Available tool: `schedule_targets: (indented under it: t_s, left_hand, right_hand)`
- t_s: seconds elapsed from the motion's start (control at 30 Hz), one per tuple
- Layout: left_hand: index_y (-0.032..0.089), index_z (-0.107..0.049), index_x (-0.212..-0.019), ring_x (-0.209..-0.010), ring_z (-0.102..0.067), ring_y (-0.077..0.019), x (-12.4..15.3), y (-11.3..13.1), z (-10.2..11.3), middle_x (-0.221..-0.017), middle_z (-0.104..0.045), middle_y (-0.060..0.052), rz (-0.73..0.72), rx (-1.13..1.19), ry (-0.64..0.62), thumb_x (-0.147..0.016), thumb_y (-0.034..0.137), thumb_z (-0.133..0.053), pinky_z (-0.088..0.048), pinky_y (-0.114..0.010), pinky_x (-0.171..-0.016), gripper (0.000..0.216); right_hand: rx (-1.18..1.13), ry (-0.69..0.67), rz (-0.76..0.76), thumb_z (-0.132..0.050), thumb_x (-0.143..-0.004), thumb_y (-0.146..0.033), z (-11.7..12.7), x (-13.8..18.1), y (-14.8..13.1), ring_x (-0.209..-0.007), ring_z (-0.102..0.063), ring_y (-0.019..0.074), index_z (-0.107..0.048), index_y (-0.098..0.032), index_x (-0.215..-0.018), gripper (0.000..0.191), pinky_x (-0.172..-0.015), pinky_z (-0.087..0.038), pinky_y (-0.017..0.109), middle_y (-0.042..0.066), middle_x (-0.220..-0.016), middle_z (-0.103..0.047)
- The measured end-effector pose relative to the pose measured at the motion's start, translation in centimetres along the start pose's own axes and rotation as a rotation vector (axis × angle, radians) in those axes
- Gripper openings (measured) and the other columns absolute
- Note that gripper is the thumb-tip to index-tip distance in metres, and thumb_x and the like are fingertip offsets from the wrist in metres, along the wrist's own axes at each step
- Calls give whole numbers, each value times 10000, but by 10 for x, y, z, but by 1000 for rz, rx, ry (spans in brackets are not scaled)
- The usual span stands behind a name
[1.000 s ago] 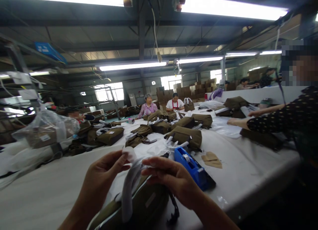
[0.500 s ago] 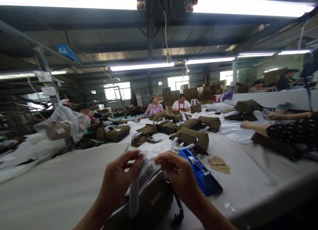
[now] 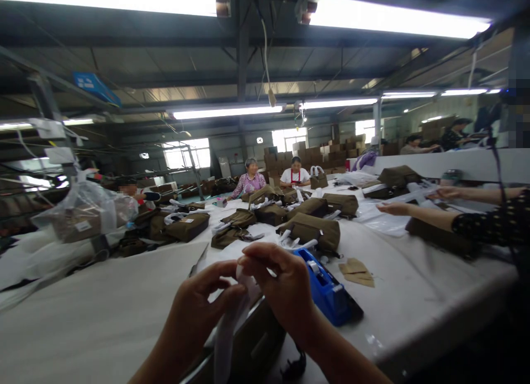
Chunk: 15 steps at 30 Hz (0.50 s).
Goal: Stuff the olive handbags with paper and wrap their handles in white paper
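Observation:
My left hand (image 3: 199, 312) and my right hand (image 3: 281, 287) meet in front of me, both pinching a white strip of wrapping (image 3: 226, 331) that hangs down over an olive-green bag (image 3: 256, 342). The bag lies at the near edge of the white-covered table (image 3: 103, 306), partly hidden by my hands. A black strap end (image 3: 295, 367) dangles from the bag. A blue tape dispenser (image 3: 327, 287) stands just right of my right hand.
Several olive bags (image 3: 308, 229) lie across the table's middle, with tan paper pieces (image 3: 356, 272) near the dispenser. A co-worker's arms (image 3: 426, 212) reach in from the right. Two people sit at the far end (image 3: 269, 177). A plastic-wrapped bundle (image 3: 78, 215) sits at left.
My hands have drawn closer together on the white strip, the right thumb and fingers now folded over it. The view has shifted slightly left and down.

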<state>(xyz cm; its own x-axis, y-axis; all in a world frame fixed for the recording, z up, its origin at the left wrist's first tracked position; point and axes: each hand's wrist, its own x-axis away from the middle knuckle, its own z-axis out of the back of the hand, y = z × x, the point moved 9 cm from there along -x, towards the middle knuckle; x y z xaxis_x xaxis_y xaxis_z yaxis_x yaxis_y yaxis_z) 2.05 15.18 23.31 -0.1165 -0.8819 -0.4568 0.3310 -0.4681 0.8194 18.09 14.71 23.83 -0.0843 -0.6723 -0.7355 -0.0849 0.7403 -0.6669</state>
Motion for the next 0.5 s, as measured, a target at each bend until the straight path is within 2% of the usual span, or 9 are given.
schedule_targets:
  t_s: [0.13,0.2,0.27,0.37,0.5]
  left_hand:
    - [218,-780,-838,-698,-720,-195,1,2,7,-832,-777,-36,-13,-11,114,-716,371,-820,-578,-218,-635,200]
    - [214,-777,-835,-710,-723,-197,2,1,10,-832,-778,-35,3,-3,156,-699,378,-830,-582,-212,-637,220]
    - [213,-780,-836,-714,-726,-200,2,-3,11,-806,-777,-30,29,2,178,-681,385,-842,-583,-207,-635,240]
    - [218,-786,-820,-723,-730,-204,2,-5,12,-792,-780,-25,51,21,170,-667,387,-850,-585,-208,-648,237]
    - [223,-793,-772,-702,-723,-198,-1,-1,9,-777,-780,-22,29,46,101,-682,362,-831,-582,-213,-648,169]
  right_hand:
    - [0,-15,38,-734,-894,-258,1,5,-4,-846,-710,137,-708,-231,-1030,141,-800,-565,219,2,-969,-741]
    - [65,1,26,-751,-878,-262,4,9,-1,-832,-680,123,-684,-231,-1037,176,-768,-549,204,2,-995,-707]
    - [146,-8,-34,-784,-841,-264,5,12,8,-773,-642,111,-679,-226,-966,167,-707,-520,190,-13,-923,-674]
    - [220,-60,-126,-800,-809,-239,3,15,19,-670,-573,97,-676,-217,-842,130,-644,-469,190,-39,-785,-629]
    - [204,-65,-91,-784,-825,-277,2,15,17,-621,-529,93,-682,-211,-774,132,-600,-435,201,-37,-749,-619]
